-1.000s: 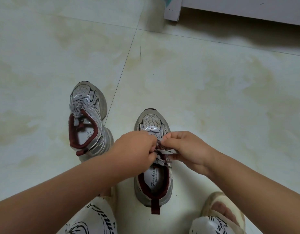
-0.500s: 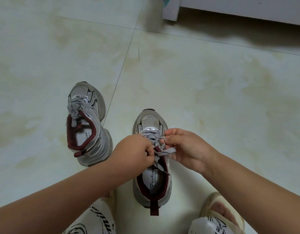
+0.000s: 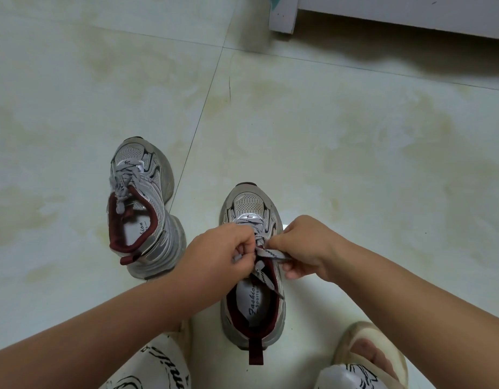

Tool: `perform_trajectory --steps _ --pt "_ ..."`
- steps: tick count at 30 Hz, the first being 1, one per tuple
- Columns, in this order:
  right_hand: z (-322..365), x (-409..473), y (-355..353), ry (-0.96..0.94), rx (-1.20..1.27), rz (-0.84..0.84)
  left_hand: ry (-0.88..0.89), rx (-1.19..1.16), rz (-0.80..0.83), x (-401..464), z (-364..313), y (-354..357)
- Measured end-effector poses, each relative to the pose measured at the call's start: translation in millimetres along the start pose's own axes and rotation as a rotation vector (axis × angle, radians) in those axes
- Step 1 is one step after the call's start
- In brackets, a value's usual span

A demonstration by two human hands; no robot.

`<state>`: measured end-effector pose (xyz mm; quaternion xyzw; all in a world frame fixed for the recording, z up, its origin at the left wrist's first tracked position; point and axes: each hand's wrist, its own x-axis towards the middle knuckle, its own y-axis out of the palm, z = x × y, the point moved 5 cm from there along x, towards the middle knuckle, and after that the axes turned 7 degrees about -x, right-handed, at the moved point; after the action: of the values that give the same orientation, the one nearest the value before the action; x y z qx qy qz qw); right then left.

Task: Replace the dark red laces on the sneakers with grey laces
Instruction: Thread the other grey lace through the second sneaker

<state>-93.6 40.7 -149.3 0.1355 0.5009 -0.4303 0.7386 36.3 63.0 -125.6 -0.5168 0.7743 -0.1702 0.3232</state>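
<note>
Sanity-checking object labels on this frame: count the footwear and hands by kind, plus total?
Sneakers: 2, the left sneaker standing apart and the right sneaker being laced
Sandals: 1, a beige sandal at the lower right
Hands: 2, the left hand and the right hand, both pinching the grey lace
Total: 5

Glossy tiled floor (image 3: 355, 150); mesh-toed sneaker (image 3: 249, 204) with flat woven grey lace (image 3: 272, 252).
</note>
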Motion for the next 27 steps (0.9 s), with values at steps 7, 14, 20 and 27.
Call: perform_trajectory --steps 7,14,20,27 --pt "-5 0 4 0.02 0.385 0.065 0.003 -0.056 0.083 6 -2 -2" --pt "-19 12 12 0.031 0.75 0.177 -0.035 -0.071 0.074 5 2 1" --pt "-20 20 9 0.033 1.053 0.198 -0.087 0.113 -0.108 10 -7 -3" --pt "-16 19 0 -0.017 1.051 0.252 -0.061 0.249 0.043 23 -9 5"
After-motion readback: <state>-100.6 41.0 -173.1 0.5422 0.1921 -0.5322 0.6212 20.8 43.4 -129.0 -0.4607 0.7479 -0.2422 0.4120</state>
